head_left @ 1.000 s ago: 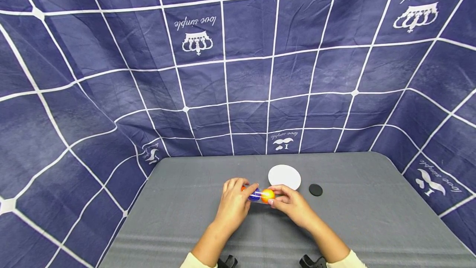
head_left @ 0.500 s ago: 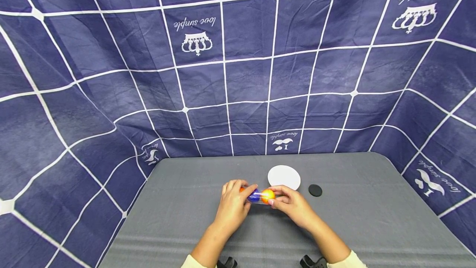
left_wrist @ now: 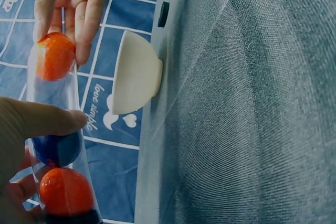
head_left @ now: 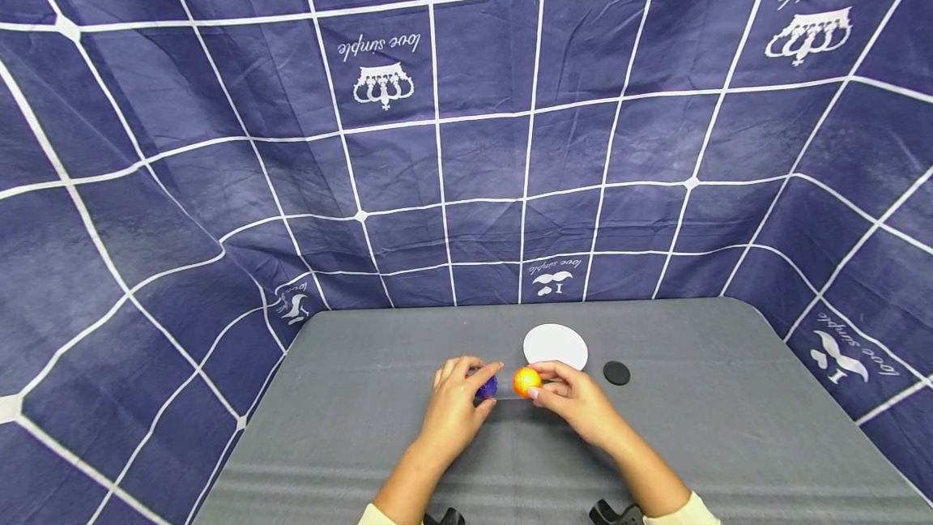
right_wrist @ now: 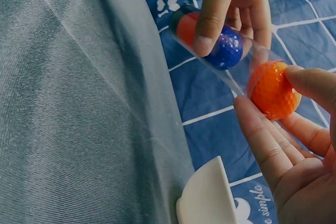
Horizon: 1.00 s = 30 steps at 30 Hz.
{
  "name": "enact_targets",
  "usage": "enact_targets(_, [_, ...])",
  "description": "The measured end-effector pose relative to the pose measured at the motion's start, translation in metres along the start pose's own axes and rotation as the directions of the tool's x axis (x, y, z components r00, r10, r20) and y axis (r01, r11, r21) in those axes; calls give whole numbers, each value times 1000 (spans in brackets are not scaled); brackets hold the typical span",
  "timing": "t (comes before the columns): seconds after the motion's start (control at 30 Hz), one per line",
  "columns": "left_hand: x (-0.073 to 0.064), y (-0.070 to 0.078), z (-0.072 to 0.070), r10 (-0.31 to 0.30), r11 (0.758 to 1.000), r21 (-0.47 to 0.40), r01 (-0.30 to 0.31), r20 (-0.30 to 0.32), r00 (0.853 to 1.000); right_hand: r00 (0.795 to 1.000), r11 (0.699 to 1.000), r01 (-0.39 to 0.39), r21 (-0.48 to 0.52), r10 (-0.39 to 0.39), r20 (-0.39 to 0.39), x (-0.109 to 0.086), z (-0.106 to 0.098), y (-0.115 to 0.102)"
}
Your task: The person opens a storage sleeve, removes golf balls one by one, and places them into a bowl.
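Note:
My left hand (head_left: pixel 450 403) grips a clear plastic tube (left_wrist: pixel 53 92) that lies sideways above the table. Inside its dark-capped end sits a red-orange ball (left_wrist: pixel 66 191), with a blue golf ball (right_wrist: pixel 228 49) beside it under the left thumb and fingers. At the tube's other end, my right hand (head_left: pixel 576 399) pinches an orange golf ball (right_wrist: pixel 274 91) between thumb and fingers, right at the mouth. A stretch of bare tube separates the orange ball from the blue one. In the head view the left hand hides the capped end.
A white bowl (head_left: pixel 555 347) stands on the grey cloth-covered table (head_left: pixel 692 428) just behind the right hand. To its right lies a flat black disc (head_left: pixel 616 373). A blue curtain (head_left: pixel 481 152) with white lines closes off the back and both sides.
The blue ball has shifted left along the tube, away from the orange ball, so a gap now shows between them. Both hands have stayed nearly in place.

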<state>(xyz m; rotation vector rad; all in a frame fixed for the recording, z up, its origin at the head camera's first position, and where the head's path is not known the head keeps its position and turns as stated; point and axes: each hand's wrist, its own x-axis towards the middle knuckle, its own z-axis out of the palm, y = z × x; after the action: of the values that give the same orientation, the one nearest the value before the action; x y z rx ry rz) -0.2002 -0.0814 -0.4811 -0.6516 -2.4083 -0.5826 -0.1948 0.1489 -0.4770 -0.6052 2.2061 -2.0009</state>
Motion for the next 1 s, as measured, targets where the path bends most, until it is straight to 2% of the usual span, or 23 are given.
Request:
enact_targets(0.17, [-1, -1, 2, -21, 1000, -21, 21, 0, 1000, 1000, 1000, 19, 4, -19, -7, 2, -1, -1])
enact_targets(0.4, [-1, -2, 2, -76, 993, -85, 77, 18, 997, 998, 995, 8, -95, -14, -63, 5, -1, -5])
enact_targets(0.57, [-2, -3, 3, -109, 986, -128, 110, 17, 994, 995, 994, 17, -111, -27, -93, 6, -3, -8])
enact_targets(0.8, [-2, -7, 5, -164, 967, -197, 165, 18, 986, 990, 990, 46, -130, -62, -123, 11, -9, -6])
enact_targets(1.0, [-3, -10, 5, -233, 938, -250, 239, 54, 971, 983, 983, 57, -177, -87, -162, 17, -15, -4])
